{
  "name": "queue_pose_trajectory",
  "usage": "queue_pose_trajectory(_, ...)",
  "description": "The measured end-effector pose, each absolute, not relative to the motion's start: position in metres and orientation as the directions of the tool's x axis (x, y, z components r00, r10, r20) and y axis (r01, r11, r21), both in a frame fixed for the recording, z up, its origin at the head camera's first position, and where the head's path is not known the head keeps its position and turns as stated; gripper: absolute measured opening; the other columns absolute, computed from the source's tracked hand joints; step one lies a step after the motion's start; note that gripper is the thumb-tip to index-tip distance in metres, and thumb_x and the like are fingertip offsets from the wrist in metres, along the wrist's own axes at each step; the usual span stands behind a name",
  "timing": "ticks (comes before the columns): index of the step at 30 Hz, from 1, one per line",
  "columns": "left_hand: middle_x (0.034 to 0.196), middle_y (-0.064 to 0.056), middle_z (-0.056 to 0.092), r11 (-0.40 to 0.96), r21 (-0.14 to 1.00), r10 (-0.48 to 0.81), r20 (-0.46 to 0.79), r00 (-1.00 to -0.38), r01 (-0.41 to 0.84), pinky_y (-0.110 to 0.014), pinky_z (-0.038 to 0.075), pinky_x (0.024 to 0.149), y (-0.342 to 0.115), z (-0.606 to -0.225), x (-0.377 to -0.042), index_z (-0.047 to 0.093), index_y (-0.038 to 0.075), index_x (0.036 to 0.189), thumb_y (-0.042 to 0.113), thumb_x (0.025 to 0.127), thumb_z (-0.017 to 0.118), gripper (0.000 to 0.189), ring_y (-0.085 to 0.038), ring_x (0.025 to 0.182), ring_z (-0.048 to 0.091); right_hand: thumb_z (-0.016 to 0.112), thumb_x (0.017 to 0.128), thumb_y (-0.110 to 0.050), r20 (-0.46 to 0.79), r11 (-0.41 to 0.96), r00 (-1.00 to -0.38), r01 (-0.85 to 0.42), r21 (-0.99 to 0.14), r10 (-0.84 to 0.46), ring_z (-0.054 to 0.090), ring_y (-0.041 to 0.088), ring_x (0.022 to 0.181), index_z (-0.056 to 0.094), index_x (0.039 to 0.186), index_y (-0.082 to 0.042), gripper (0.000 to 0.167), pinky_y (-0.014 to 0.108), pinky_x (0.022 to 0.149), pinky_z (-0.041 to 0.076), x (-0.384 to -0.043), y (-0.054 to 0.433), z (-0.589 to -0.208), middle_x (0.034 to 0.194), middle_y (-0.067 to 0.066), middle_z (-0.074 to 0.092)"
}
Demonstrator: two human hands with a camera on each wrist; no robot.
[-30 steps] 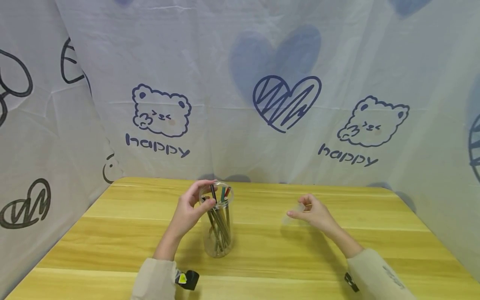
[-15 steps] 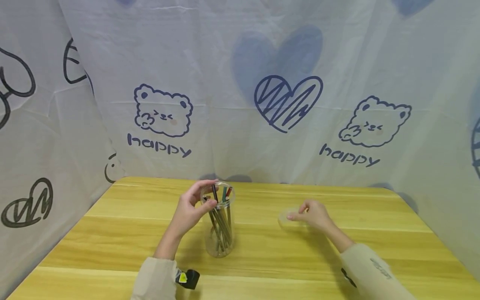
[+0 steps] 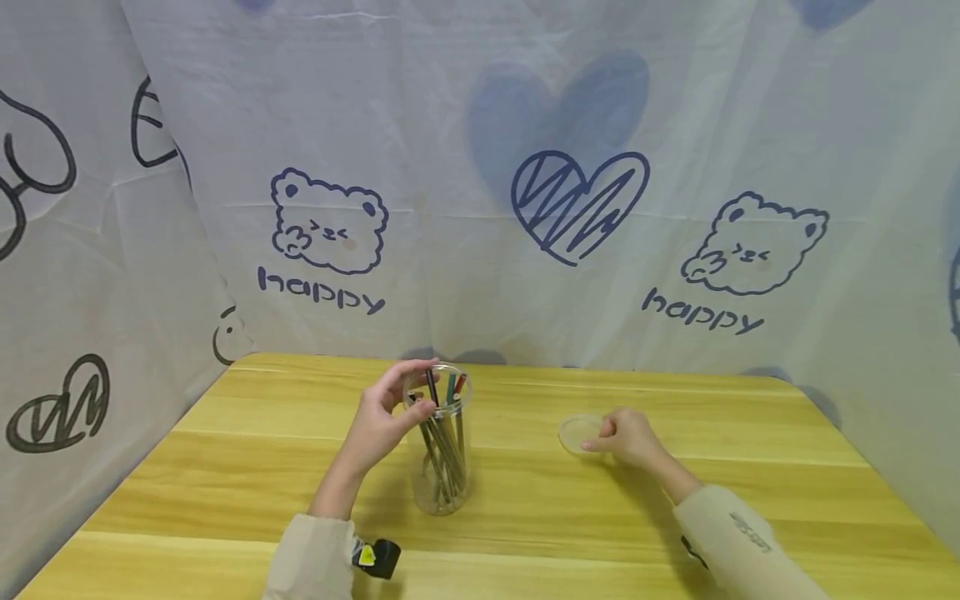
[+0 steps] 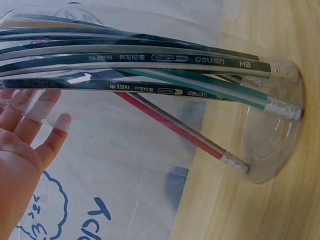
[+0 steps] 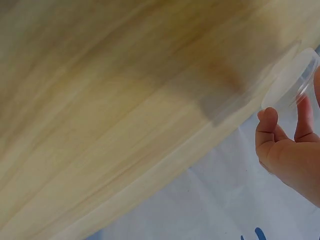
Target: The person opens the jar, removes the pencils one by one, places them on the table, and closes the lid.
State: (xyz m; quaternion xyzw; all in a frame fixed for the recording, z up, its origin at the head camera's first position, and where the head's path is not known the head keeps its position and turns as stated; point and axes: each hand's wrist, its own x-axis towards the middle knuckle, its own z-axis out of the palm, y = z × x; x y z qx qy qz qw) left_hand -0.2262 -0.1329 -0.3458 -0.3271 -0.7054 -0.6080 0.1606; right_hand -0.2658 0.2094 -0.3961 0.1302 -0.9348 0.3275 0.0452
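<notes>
A tall clear plastic jar (image 3: 442, 458) stands upright on the wooden table, with several pencils (image 4: 150, 60) leaning inside it, dark green, teal and red, their metal ends down at the base. My left hand (image 3: 382, 412) grips the jar near its rim, thumb in front and fingers behind. Off to the right, my right hand (image 3: 632, 439) pinches the edge of a round clear lid (image 3: 577, 433) just above the tabletop. In the right wrist view the lid (image 5: 292, 80) is seen nearly edge-on between thumb and fingers.
The yellow wooden table (image 3: 517, 533) extends to a pale cloth backdrop (image 3: 465, 275) printed with bears and hearts. A black wrist device with a yellow mark (image 3: 377, 558) sits at the left sleeve. More printed cloth (image 3: 60, 275) hangs along the left side.
My right hand has turned the lid from tilted to nearly flat and brought it slightly lower. The left hand keeps its grip on the jar, which stays put.
</notes>
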Motion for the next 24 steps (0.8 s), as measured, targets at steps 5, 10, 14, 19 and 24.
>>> queue_pose_trajectory(5, 0.119, -0.018, 0.053, 0.033, 0.752, 0.265, 0.629, -0.731, 0.658, -0.038, 0.042, 0.089, -0.134, -0.347, -0.227, 0.046, -0.002, 0.124, -0.004, 0.081, 0.061, 0.045, -0.016, 0.109, 0.049, 0.075, 0.071, -0.013, 0.135, 0.759, -0.969, -0.246, -0.603, -0.207, 0.034, 0.008, 0.045, 0.050, 0.056, -0.005, 0.031, 0.021, 0.042, 0.030, -0.265, 0.207, -0.398, 0.049, -0.004, 0.041)
queue_pose_trajectory(10, 0.118, -0.019, 0.054, 0.028, 0.748, 0.268, 0.633, -0.726, 0.663, -0.041, 0.041, 0.089, -0.133, -0.346, -0.227, 0.046, -0.003, 0.123, 0.004, 0.083, 0.062, 0.044, -0.024, 0.110, 0.049, 0.075, 0.071, -0.014, 0.114, 0.762, -0.972, -0.231, -0.605, -0.204, 0.033, 0.007, 0.044, 0.049, 0.056, -0.006, 0.031, 0.020, 0.041, 0.029, -0.264, 0.206, -0.399, 0.048, -0.004, 0.039)
queue_pose_trajectory(14, 0.117, -0.017, 0.055, 0.019, 0.745, 0.273, 0.638, -0.720, 0.667, -0.042, 0.040, 0.090, -0.133, -0.346, -0.227, 0.047, -0.002, 0.122, 0.012, 0.084, 0.063, 0.043, -0.029, 0.110, 0.049, 0.075, 0.072, -0.015, 0.098, 0.769, -0.975, -0.216, -0.602, -0.197, 0.034, 0.007, 0.044, 0.050, 0.058, -0.005, 0.030, 0.020, 0.041, 0.030, -0.265, 0.207, -0.401, 0.049, -0.004, 0.040)
queue_pose_trajectory(19, 0.117, -0.019, 0.054, 0.013, 0.748, 0.273, 0.635, -0.722, 0.663, -0.043, 0.040, 0.090, -0.133, -0.346, -0.227, 0.048, -0.001, 0.122, 0.015, 0.084, 0.063, 0.044, -0.019, 0.109, 0.050, 0.072, 0.076, -0.022, 0.086, 0.777, -0.982, -0.187, -0.602, -0.170, 0.042, 0.012, 0.051, 0.054, 0.068, -0.001, 0.028, 0.024, 0.046, 0.038, -0.266, 0.209, -0.398, 0.066, 0.011, 0.056)
queue_pose_trajectory(24, 0.117, -0.023, 0.053, 0.005, 0.751, 0.268, 0.635, -0.724, 0.661, -0.045, 0.039, 0.090, -0.133, -0.347, -0.228, 0.047, -0.002, 0.122, 0.013, 0.084, 0.063, 0.043, -0.019, 0.108, 0.050, 0.066, 0.081, -0.027, 0.087, 0.770, -0.983, -0.180, -0.612, -0.160, 0.047, 0.018, 0.063, 0.057, 0.081, 0.005, 0.033, 0.027, 0.054, 0.042, -0.267, 0.208, -0.390, 0.079, 0.014, 0.058)
